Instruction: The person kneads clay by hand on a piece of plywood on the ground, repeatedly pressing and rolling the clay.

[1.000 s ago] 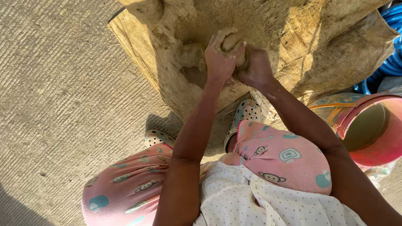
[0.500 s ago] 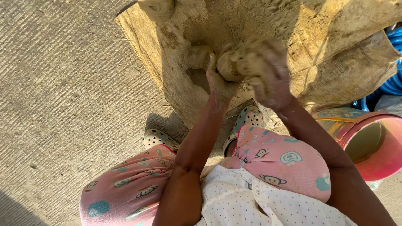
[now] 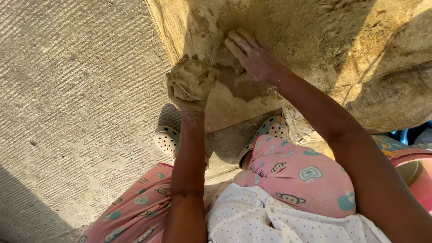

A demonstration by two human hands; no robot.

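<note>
Hands have split apart since half a second back, when both were bunched on one clay lump. Left hand [image 3: 189, 87] now clenches that clay lump [image 3: 191, 81] by itself, left of the clay mound [image 3: 315, 40]. Lump's roundish, no clear long axis. Right hand [image 3: 252, 56] presses flat, fingers relaxed, on the mound.
</note>
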